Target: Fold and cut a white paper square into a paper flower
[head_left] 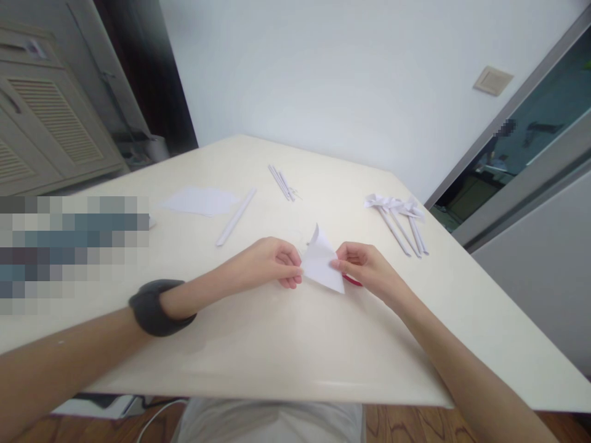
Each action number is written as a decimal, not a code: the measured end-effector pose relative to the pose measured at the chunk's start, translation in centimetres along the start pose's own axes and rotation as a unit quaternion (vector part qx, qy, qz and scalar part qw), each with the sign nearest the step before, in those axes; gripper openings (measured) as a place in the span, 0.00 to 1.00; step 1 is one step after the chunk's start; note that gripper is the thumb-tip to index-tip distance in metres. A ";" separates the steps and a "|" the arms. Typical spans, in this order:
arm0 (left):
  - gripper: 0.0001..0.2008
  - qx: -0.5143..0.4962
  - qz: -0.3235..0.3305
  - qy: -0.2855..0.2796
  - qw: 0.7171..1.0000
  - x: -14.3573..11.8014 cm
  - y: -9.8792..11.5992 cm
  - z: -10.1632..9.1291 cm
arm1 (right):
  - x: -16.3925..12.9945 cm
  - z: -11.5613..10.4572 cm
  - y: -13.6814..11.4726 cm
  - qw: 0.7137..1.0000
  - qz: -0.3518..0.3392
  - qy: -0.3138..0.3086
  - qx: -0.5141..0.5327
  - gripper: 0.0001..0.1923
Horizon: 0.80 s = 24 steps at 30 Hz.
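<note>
A small white folded paper (322, 261) is held between both hands just above the cream table (277, 351). My left hand (270, 261) pinches its left edge with thumb and fingertips. My right hand (367, 266) pinches its right edge. The paper's top corner curls upward. A red object (353, 282) shows partly under my right hand, mostly hidden. A dark band (154, 306) sits on my left wrist.
A flat white sheet (199, 200) lies at the back left, with a rolled paper stick (236, 216) beside it. More thin sticks (281, 182) lie farther back. Several folded paper pieces on sticks (401, 216) lie at the right. The table's right edge is close.
</note>
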<state>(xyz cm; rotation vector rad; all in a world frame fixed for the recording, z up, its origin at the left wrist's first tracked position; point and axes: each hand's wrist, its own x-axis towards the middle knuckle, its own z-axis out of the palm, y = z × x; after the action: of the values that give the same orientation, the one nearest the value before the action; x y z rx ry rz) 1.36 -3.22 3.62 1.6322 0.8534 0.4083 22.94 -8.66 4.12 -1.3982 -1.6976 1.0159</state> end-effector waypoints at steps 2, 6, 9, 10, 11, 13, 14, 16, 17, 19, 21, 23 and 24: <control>0.09 -0.002 -0.002 -0.002 1.000 0.0 0.1 -0.1 | 0.0 0.1 0.1 1.000 -0.001 0.025 -0.008 0.12; 0.08 0.001 0.004 0.002 1.000 0.1 0.2 -0.4 | -0.1 0.3 0.0 0.999 0.001 0.040 -0.010 0.12; 0.08 -0.002 -0.001 0.004 1.000 0.2 0.2 -0.6 | -0.2 0.2 0.0 1.000 0.007 -0.004 0.006 0.11; 0.08 -0.004 -0.003 0.004 1.000 0.2 0.2 -0.6 | -0.3 0.1 0.0 1.000 0.007 -0.008 0.006 0.11; 0.08 -0.006 -0.004 0.002 1.000 0.2 0.2 -0.6 | -0.3 0.1 0.1 1.000 0.006 -0.003 0.002 0.11; 0.08 -0.008 -0.003 -0.001 1.000 0.2 0.3 -0.6 | -0.3 0.2 0.1 1.000 0.001 0.022 -0.010 0.12; 0.08 -0.007 -0.002 0.000 1.000 0.2 0.3 -0.6 | -0.3 0.2 0.1 0.999 -0.001 0.035 -0.016 0.13; 0.08 -0.005 -0.001 0.005 1.000 0.2 0.4 -0.8 | -0.4 0.3 0.1 0.999 -0.005 0.046 -0.025 0.12; 0.08 -0.004 -0.003 0.011 1.000 0.2 0.4 -0.9 | -0.4 0.4 0.1 0.999 -0.005 0.040 -0.026 0.12; 0.09 -0.004 -0.008 0.024 1.000 0.3 0.4 -1.1 | -0.4 0.4 0.2 0.999 -0.002 0.014 -0.028 0.12; 0.09 -0.006 -0.013 0.035 0.999 0.3 0.5 -1.3 | -0.3 0.3 0.4 1.000 0.002 -0.007 -0.030 0.12; 0.10 -0.008 -0.016 0.032 0.999 0.3 0.6 -1.3 | -0.2 0.3 0.6 1.000 0.003 -0.003 -0.029 0.13; 0.10 -0.008 -0.016 0.028 0.999 0.2 0.6 -1.3 | -0.1 0.3 0.7 1.000 0.002 0.005 -0.028 0.13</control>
<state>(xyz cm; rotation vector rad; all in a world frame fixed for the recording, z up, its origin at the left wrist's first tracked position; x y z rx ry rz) 0.82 -2.14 4.53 1.5966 0.9152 0.4400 23.00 -8.72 3.37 -1.4412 -1.7285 0.9688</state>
